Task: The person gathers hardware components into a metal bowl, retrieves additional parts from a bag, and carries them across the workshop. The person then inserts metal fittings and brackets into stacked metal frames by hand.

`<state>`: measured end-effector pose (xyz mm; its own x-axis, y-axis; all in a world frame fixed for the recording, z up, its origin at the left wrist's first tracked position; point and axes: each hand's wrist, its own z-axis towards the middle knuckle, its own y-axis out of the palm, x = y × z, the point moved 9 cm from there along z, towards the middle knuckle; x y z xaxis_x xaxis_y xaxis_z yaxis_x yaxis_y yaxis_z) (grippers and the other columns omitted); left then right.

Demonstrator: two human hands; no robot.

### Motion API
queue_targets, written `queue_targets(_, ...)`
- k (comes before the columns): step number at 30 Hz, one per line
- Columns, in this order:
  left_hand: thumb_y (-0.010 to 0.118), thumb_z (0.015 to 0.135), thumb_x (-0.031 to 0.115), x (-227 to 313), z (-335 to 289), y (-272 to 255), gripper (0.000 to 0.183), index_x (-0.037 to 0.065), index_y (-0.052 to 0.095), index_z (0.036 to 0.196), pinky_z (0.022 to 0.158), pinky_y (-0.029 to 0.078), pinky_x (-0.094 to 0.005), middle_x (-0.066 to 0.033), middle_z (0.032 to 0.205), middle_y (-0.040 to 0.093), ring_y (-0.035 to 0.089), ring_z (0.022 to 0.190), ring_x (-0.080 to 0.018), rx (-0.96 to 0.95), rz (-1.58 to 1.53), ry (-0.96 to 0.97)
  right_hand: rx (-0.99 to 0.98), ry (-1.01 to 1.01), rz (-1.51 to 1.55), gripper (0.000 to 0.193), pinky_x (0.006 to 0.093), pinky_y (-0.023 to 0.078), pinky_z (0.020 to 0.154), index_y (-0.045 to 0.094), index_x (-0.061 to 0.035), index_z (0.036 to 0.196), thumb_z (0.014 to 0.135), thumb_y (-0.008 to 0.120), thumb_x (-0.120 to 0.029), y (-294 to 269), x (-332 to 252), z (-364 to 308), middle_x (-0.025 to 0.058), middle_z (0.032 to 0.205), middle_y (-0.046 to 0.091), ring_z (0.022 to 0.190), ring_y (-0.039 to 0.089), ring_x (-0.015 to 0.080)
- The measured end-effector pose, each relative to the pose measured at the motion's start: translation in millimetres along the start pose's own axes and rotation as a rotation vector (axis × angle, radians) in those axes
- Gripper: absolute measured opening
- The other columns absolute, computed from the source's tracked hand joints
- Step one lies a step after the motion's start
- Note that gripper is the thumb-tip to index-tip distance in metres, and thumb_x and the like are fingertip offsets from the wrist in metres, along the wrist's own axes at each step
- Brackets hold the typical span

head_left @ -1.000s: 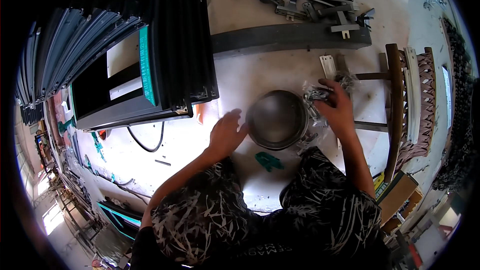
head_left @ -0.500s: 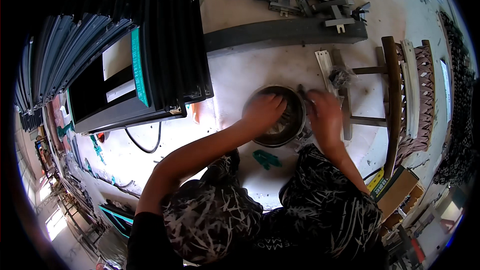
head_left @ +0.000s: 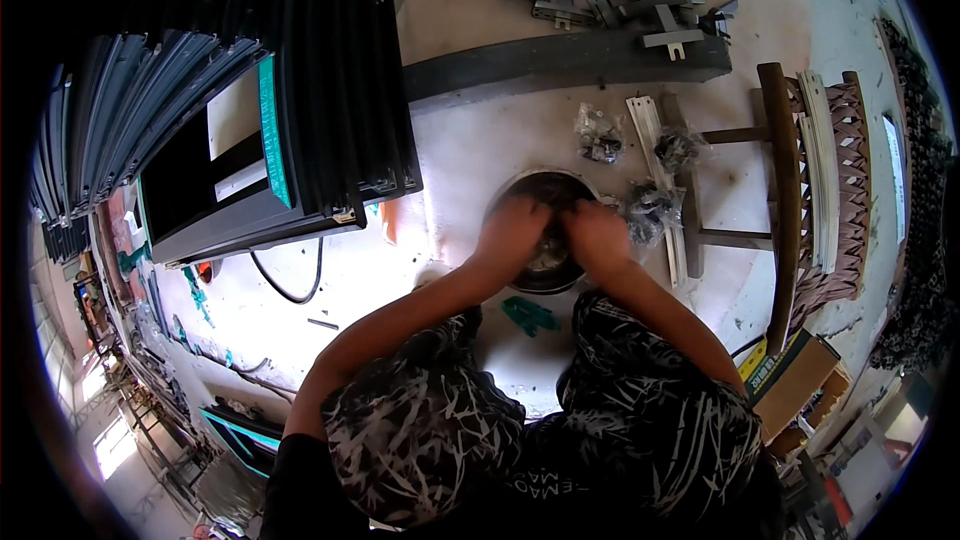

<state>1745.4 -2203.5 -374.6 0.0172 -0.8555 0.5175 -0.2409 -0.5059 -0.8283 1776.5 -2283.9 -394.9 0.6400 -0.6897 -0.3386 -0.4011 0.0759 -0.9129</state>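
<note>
A round dark metal bowl (head_left: 543, 285) stands on the floor between my knees, with small loose pieces in its bottom. My left hand (head_left: 514, 234) reaches over its left side, fingers bent and closed inward. My right hand (head_left: 600, 242) comes in over the right side, also with curled, closed fingers. The two hands nearly meet above the bowl. What their fingertips hold, if anything, is hidden and slightly blurred. Just right of my right hand lies a clear plastic bag of small dark parts (head_left: 652, 212). Another small bag (head_left: 600, 136) lies beyond the bowl.
Black frames (head_left: 345, 90) stand stacked at left. A long dark bar (head_left: 560, 65) crosses beyond the bowl, with metal hinge-like pieces (head_left: 640, 0) behind it. Pale strips (head_left: 650, 145) and a wooden stool (head_left: 785, 220) are at right. Green scraps (head_left: 530, 317) lie before the bowl.
My right hand has moved left from beside the bowl to over it, uncovering the plastic bags. My left hand has shifted slightly left and nearer to me.
</note>
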Motion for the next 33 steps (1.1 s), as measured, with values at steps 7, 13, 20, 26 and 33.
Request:
queue_targets(7, 0.054, 0.067, 0.0, -10.2, -8.4, -5.3, 0.032, 0.003, 0.052, 0.099, 0.073, 0.044, -0.0415, -0.0148, 0.089, 0.05, 0.052, 0.085, -0.033, 0.008, -0.024, -0.032, -0.088, 0.272, 0.832, 0.016, 0.0299, 0.045, 0.059, 0.059, -0.0061, 0.081, 0.069, 0.065, -0.016, -48.3, 36.1, -11.1, 0.005, 0.072, 0.057, 0.065, 0.055, 0.0151)
queue_targets(13, 0.06, 0.064, 0.003, -15.0, 0.7, 12.8, 0.032, 0.006, 0.055, 0.095, 0.071, 0.044, -0.0394, -0.0126, 0.088, 0.049, 0.051, 0.086, -0.0309, 0.033, -0.006, -0.028, -0.285, 0.367, 1.708, 0.026, 0.0257, 0.045, 0.066, 0.054, -0.0022, 0.094, 0.072, 0.064, -0.013, -44.7, 45.2, -23.6, 0.006, 0.083, 0.059, 0.076, 0.058, 0.0159)
queue_targets(20, 0.059, 0.064, 0.003, -2.0, 10.8, 19.9, 0.026, 0.006, 0.053, 0.088, 0.071, 0.045, -0.0388, -0.0111, 0.086, 0.05, 0.05, 0.087, -0.03, 0.051, 0.04, 0.071, -0.26, 0.479, 1.796, 0.028, 0.0237, 0.049, 0.06, 0.048, -0.0033, 0.107, 0.082, 0.058, -0.011, -35.5, 38.9, -26.2, 0.0093, 0.094, 0.058, 0.082, 0.059, 0.0183)
queue_targets(26, 0.058, 0.067, 0.002, -14.3, 7.9, 17.6, 0.028, 0.004, 0.049, 0.093, 0.071, 0.046, -0.0393, -0.0135, 0.091, 0.054, 0.055, 0.083, -0.0314, -0.019, -0.08, -0.061, -0.14, 0.523, 1.894, 0.027, 0.0286, 0.051, 0.073, 0.048, -0.0029, 0.108, 0.083, 0.056, -0.008, -29.8, 41.9, -24.1, 0.0114, 0.101, 0.058, 0.092, 0.059, 0.0228)
queue_targets(33, 0.058, 0.081, 0.008, -31.0, -6.7, 22.1, 0.034, 0.0, 0.044, 0.11, 0.075, 0.047, -0.0287, -0.0107, 0.098, 0.056, 0.058, 0.088, -0.0167, -0.232, -1.188, -0.453, -0.153, 0.47, 1.911, 0.031, 0.0326, 0.05, 0.082, 0.047, -0.0027, 0.109, 0.08, 0.056, 0.001, -27.0, 40.6, -20.9, 0.0124, 0.105, 0.057, 0.097, 0.058, 0.0245)
